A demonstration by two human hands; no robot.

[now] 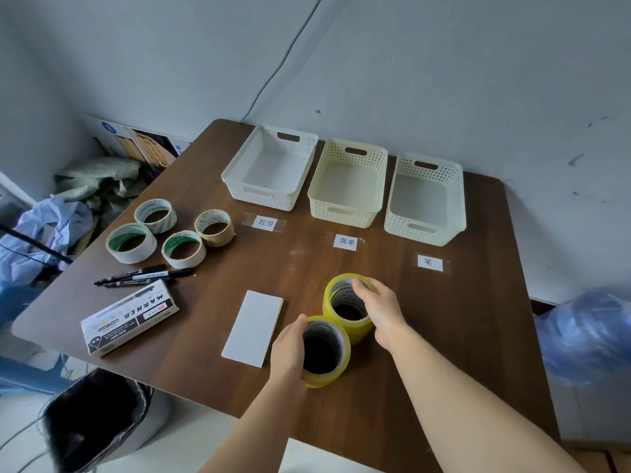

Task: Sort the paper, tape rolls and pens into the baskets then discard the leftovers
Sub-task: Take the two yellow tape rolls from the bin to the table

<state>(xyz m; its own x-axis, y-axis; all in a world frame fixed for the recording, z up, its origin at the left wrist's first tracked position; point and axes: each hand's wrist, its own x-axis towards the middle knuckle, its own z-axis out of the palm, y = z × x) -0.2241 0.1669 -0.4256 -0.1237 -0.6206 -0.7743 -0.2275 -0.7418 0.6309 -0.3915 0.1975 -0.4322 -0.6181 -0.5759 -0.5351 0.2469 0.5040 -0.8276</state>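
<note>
Two stacks of yellow tape rolls stand near the table's front. My left hand [289, 349] grips the nearer stack [327, 353] from its left side. My right hand [379, 310] grips the farther stack [345, 308] over its top rim. A white stack of paper [253, 327] lies just left of them. Several beige tape rolls [170, 233] sit at the left, with black pens [143, 276] and a marker box [129, 317] in front of them. Three empty baskets line the back: white [239, 186], cream [341, 213] and white [454, 213], each with a label on the table in front of it.
The brown table [426, 336] stands against a grey wall. A bin with a black liner [92, 425] stands on the floor at the front left. Bags and boxes [95, 182] pile up at the left, and a blue bag [587, 339] sits at the right.
</note>
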